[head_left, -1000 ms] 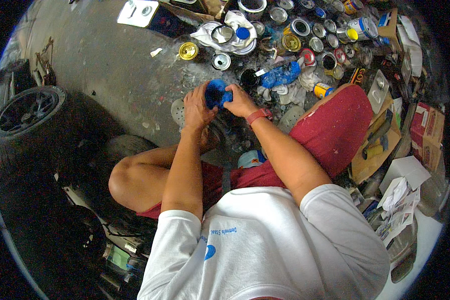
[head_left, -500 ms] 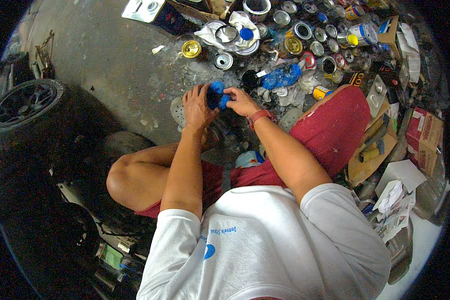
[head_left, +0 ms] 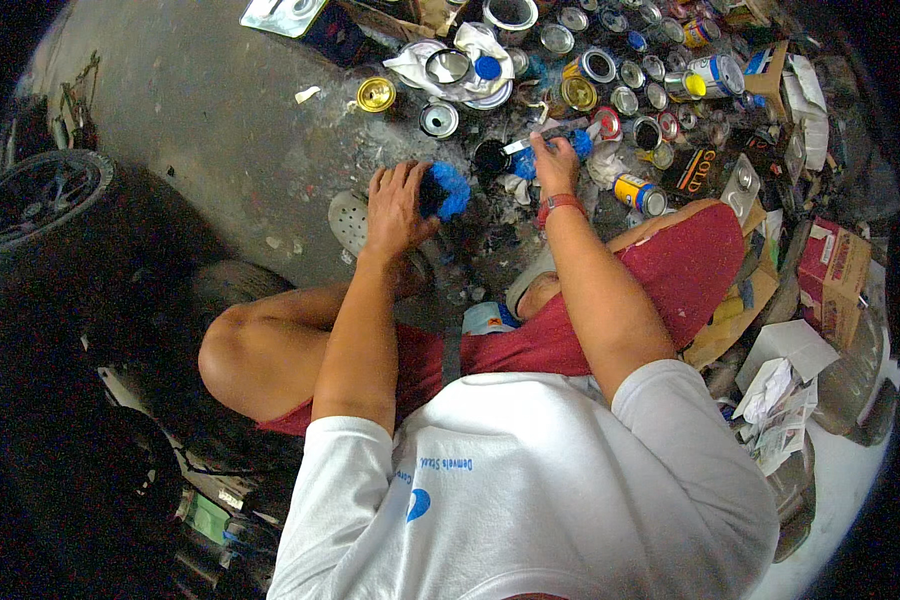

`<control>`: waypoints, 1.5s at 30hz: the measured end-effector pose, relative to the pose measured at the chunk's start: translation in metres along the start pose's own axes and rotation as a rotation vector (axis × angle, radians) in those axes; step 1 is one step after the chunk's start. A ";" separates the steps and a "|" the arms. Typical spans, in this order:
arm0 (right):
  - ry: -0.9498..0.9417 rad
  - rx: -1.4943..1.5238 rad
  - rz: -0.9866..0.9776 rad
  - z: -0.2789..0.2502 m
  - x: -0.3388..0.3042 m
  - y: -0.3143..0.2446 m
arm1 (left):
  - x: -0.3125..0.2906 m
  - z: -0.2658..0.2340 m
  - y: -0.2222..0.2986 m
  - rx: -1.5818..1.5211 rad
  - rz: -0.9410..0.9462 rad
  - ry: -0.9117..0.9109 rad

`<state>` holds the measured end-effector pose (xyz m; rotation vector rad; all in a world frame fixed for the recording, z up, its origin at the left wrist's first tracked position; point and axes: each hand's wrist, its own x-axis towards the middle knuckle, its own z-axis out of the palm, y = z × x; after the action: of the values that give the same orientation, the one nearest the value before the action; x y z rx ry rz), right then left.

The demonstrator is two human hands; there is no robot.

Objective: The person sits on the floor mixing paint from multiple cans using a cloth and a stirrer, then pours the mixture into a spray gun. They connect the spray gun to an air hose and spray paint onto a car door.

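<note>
My left hand [head_left: 400, 205] is curled round a dark round container [head_left: 432, 192], which has crumpled blue plastic [head_left: 454, 190] along its right side. The container's underside is hidden. Farther right, my right hand [head_left: 557, 168] closes over a blue plastic-wrapped bundle [head_left: 581, 143], partly covering it. Near those fingertips lies a flat white strip [head_left: 517, 146], its end by a black open can [head_left: 491, 157]. Whether my fingers touch the strip is hard to tell.
Several open paint cans crowd the far right, among them a gold-rimmed can [head_left: 376, 95] and a silver can [head_left: 438, 119]. A yellow-and-blue can [head_left: 640, 194] lies near my right knee. At left stands a car wheel [head_left: 45, 198]; at right, a red-and-brown carton [head_left: 832, 280].
My right hand has let go of the container's blue plastic and moved right onto the blue bundle. My left hand keeps the container in nearly the same place.
</note>
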<state>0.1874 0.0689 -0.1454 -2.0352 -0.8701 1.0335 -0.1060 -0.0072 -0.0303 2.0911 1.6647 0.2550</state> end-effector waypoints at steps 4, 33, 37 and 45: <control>-0.058 -0.359 -0.234 -0.018 -0.015 -0.025 | 0.004 0.004 0.005 -0.004 0.005 -0.003; -0.085 -0.562 -0.512 -0.026 -0.047 -0.048 | -0.011 0.012 0.009 0.063 -0.162 0.049; -0.114 -0.610 -0.470 -0.025 -0.043 -0.046 | -0.011 0.010 0.010 0.057 -0.161 0.042; -0.026 -0.576 -0.441 -0.021 -0.031 -0.045 | -0.010 0.011 0.013 0.033 -0.165 0.065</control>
<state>0.1794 0.0631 -0.0878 -2.1214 -1.6885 0.6028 -0.0925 -0.0213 -0.0328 1.9735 1.8802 0.2458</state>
